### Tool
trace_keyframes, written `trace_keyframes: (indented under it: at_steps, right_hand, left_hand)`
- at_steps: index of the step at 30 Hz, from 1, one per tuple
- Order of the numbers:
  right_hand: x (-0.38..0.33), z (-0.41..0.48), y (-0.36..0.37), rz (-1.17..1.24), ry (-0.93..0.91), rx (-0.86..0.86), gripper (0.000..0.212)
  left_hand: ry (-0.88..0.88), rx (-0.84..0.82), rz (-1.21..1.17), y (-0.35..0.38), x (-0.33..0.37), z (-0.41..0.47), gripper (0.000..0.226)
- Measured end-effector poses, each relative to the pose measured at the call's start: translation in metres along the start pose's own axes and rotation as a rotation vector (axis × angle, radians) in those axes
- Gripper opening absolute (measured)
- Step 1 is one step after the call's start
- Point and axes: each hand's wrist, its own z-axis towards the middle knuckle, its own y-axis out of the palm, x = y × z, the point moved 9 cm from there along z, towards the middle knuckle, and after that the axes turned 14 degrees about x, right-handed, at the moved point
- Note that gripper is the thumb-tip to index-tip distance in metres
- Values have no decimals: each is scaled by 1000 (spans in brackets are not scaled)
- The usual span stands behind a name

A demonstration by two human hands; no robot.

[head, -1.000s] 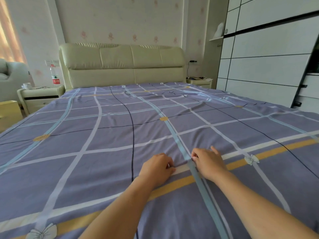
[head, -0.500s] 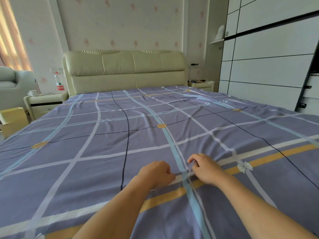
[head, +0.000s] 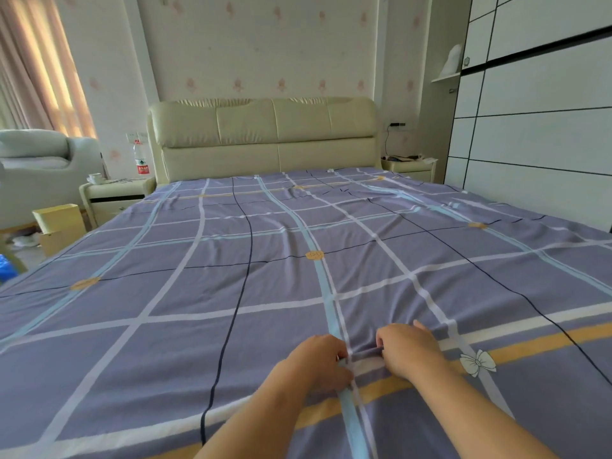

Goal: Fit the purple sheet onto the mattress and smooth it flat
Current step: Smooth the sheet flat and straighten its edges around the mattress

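The purple sheet (head: 265, 293), crossed by white, blue, black and yellow stripes, lies spread over the whole mattress up to the cream headboard (head: 265, 134). Near the foot end, my left hand (head: 318, 362) and my right hand (head: 407, 349) sit close together, fingers curled. Each pinches the sheet, and a small fold of cloth bunches between them beside the light blue stripe. Shallow wrinkles run across the far right part of the sheet.
A bedside table (head: 112, 197) with a water bottle (head: 141, 159) stands left of the headboard, another table (head: 410, 167) to the right. A white wardrobe (head: 536, 144) lines the right side. A yellow box (head: 59, 226) and an armchair (head: 43, 160) are at left.
Both hands have drawn back toward me along the sheet and gathered a small fold between them. The view has tilted up, showing more wall.
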Motion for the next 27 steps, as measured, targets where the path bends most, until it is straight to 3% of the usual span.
trace_keyframes:
  at_steps: [3,5,8,9,11,13,15,18,22,27]
  right_hand:
    - [-14,8,-5,-118,45,-110,23]
    - [-27,6,-6,-179,98,-174,28]
    - [-55,19,-25,25,138,51,33]
    - [-69,23,-30,175,110,143,37]
    - [-115,24,-24,385,-78,136,48]
    - [-159,16,-4,417,-224,-2,60]
    - [-181,14,8,371,-260,-13,63]
    - [-180,16,2,433,-203,144,54]
    - [-178,18,-3,568,-141,204,28]
    - [-191,16,-18,462,-163,304,15]
  left_hand:
    - [-76,87,-172,-30,-32,4,18]
    - [-83,250,-21,-60,-75,3,32]
    - [-160,389,143,-89,-136,-6,41]
    - [-186,382,198,-91,-153,-9,44]
    - [-225,351,289,-90,-184,-19,48]
    - [-255,321,275,-82,-210,-31,52]
    - [-248,339,217,-75,-223,-41,55]
    - [-172,456,193,-85,-221,-45,41]
    - [-160,508,133,-102,-224,-41,24]
    - [-99,538,151,-110,-217,-39,23]
